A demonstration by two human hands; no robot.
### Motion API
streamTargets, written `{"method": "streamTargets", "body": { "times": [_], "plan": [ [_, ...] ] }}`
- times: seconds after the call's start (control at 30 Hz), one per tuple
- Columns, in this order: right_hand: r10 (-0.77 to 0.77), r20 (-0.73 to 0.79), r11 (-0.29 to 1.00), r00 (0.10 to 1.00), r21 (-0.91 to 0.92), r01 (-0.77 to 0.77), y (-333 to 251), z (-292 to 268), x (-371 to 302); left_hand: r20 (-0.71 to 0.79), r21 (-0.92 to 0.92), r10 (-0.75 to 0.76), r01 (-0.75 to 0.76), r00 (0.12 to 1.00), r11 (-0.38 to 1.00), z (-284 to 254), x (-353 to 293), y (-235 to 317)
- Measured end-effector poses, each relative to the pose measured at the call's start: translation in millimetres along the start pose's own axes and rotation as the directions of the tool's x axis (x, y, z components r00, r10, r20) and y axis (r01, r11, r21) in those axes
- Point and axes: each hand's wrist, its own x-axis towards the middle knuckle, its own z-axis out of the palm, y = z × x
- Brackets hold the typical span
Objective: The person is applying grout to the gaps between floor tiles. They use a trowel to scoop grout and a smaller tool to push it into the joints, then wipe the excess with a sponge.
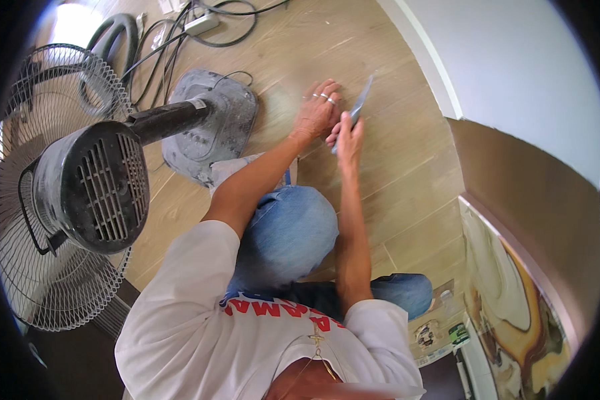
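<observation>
My right hand (350, 137) is closed round the handle of a slim grey-blue knife (360, 100). Its narrow pointed end slants up and away to the right over the wooden floor (407, 170). Just left of it, my left hand (320, 109) rests low at the floor, rings on its fingers. The left fingers reach forward, slightly bent, and nothing shows in them. Both hands are close together, and the right fingers partly cover the edge of the left hand. My bent knee in blue jeans (287, 230) is below them.
A dusty pedestal fan (90, 183) leans across the left side, its base (213, 123) near my left forearm. Cables (173, 40) and a grey hose (107, 60) lie behind it. A white wall (513, 73) and a marbled panel (513, 293) border the right.
</observation>
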Motion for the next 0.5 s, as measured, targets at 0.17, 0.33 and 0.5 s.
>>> {"method": "streamTargets", "body": {
  "times": [0.17, 0.33, 0.5],
  "plan": [
    [0.008, -0.12, 0.998, 0.993, 0.062, 0.0, 52.7, -9.2, -55.9, -0.034, 0.072, 0.083, -0.08, 0.996, 0.994, -3.9, 2.5, 1.7],
    [-0.111, -0.213, 0.993, 0.971, -0.064, 0.099, 92.8, -38.4, -88.3, 0.003, 0.054, 0.017, -0.018, 1.0, 0.998, 1.8, 0.6, 1.8],
    [-0.069, -0.111, 0.99, 0.991, -0.129, 0.054, 62.3, -70.1, -131.4, 0.0, 0.108, 0.016, -0.016, 1.0, 0.994, 8.1, -6.9, -5.5]
  ]
}}
